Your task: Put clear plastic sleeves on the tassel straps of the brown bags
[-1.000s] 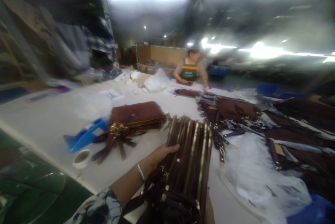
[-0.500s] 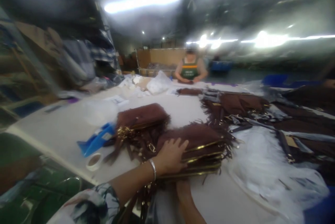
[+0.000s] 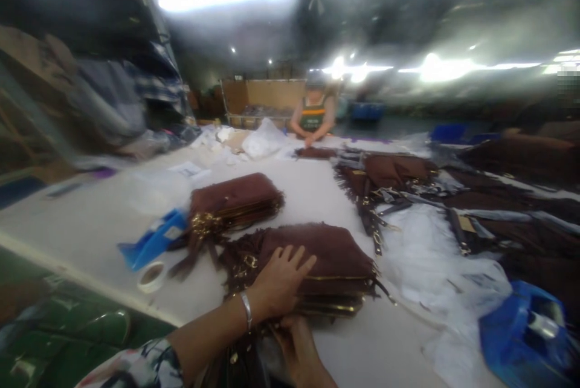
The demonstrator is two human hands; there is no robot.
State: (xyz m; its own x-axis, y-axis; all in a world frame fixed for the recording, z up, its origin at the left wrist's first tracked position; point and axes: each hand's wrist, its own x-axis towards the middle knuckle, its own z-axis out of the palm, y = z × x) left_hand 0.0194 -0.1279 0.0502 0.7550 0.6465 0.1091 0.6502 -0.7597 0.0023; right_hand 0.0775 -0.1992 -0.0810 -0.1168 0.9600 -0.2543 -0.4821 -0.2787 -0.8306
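A stack of brown fringed bags (image 3: 324, 249) with gold zippers lies on the table in front of me. My left hand (image 3: 283, 276), a silver bracelet at its wrist, rests on the top bag with fingers spread. Lower down, my right hand (image 3: 301, 349) has its fingers curled at the stack's near edge, partly under it; the fingertips are hidden. Dark straps (image 3: 235, 355) hang below my left wrist. Just beyond, to the left, sits a second brown bag stack (image 3: 238, 197) with gold hardware.
Left of the stacks are a blue dispenser-like object (image 3: 156, 240) and a white tape roll (image 3: 151, 276). On the right lie white plastic wrapping (image 3: 426, 249), more brown bags (image 3: 394, 170) and a blue container (image 3: 521, 339). A person (image 3: 315, 113) stands across the table.
The bag stack under my left hand has come slightly nearer, away from the bags behind it. My right hand's fingers show more at its near edge. The view has turned right.
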